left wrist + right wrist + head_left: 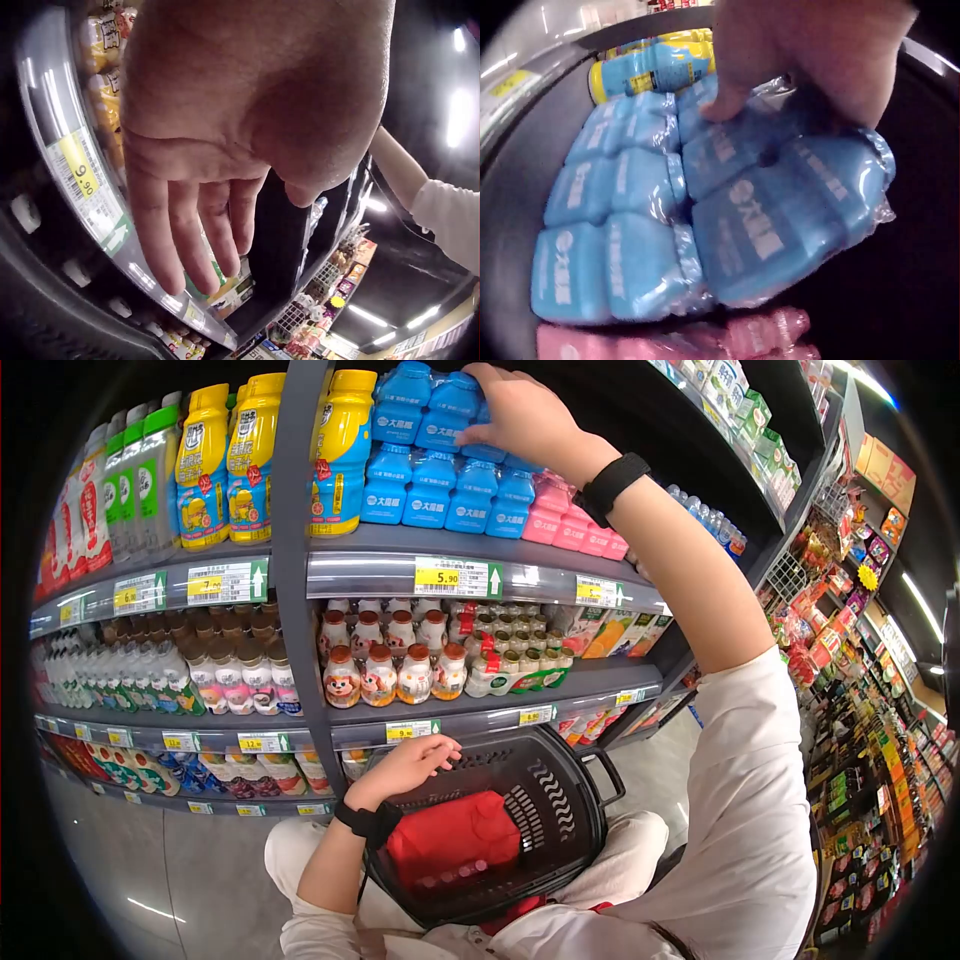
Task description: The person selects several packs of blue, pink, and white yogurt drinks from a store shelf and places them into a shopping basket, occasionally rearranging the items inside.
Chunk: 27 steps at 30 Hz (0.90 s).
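shop aisle | grey shelf [360,542] | price tags [450,575] | blue pack [780,225] gripped

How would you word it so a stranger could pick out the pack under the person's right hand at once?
Find the grey shelving and its top visible shelf, where blue shrink-wrapped bottle packs sit between tall yellow bottles and pink packs. It is the blue pack the right hand grips, skewed out of line.

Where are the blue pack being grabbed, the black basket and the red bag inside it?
blue pack [780,225]: right wrist view, on its wrapped front.
black basket [556,792]: head view, on its patterned side wall.
red bag [450,840]: head view, on its middle.
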Tool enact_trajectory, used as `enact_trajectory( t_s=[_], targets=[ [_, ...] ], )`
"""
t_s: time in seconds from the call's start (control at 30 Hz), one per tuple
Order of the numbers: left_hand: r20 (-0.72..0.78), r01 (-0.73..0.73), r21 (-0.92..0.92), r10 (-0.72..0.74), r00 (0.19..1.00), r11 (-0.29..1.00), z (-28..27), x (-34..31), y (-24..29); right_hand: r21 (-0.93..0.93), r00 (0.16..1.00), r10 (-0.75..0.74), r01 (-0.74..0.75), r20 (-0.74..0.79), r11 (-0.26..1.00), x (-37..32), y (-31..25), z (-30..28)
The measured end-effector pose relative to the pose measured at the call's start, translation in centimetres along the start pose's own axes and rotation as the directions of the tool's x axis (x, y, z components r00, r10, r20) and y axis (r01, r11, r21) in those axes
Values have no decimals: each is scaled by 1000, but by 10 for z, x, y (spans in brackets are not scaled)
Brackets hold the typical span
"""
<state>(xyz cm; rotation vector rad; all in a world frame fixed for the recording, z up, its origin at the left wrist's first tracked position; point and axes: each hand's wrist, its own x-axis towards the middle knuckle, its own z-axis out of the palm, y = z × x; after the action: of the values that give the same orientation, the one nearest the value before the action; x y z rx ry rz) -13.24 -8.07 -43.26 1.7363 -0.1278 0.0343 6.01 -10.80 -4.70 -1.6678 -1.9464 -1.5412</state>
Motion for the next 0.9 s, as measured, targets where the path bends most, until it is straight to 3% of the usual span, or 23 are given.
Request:
enact_trajectory(
  t_s=[0.1,0.33,0.43,0.53,0.67,0.77,0.9],
  targets=[
    [4,-4,8,4,1000,1000,3,-2,-1,-20,963,200,-200,179,980,6,-10,-7],
    [-24,-26,12,27,999,1000,2,-12,-3,-93,981,143,-156,-128,983,-16,-20,-41],
    [-42,-43,-15,42,998,999,-1,-16,-6,13,956,292,-292,4,956,-21,-17,-59],
    [-60,-22,-3,21,998,1000,-3,-18,-2,251,959,212,-256,188,934,-34,-12,-57],
    [-38,-35,9,35,999,999,2,-16,-2,289,928,195,-291,319,912,-47,-35,-33],
    [-29,-15,44,16,999,999,5,-14,3,292,929,167,-268,330,918,-51,-41,-3],
    [-19,-29,62,31,999,998,3,-13,2,-24,982,136,-134,130,991,-50,-56,-9]
  ],
)
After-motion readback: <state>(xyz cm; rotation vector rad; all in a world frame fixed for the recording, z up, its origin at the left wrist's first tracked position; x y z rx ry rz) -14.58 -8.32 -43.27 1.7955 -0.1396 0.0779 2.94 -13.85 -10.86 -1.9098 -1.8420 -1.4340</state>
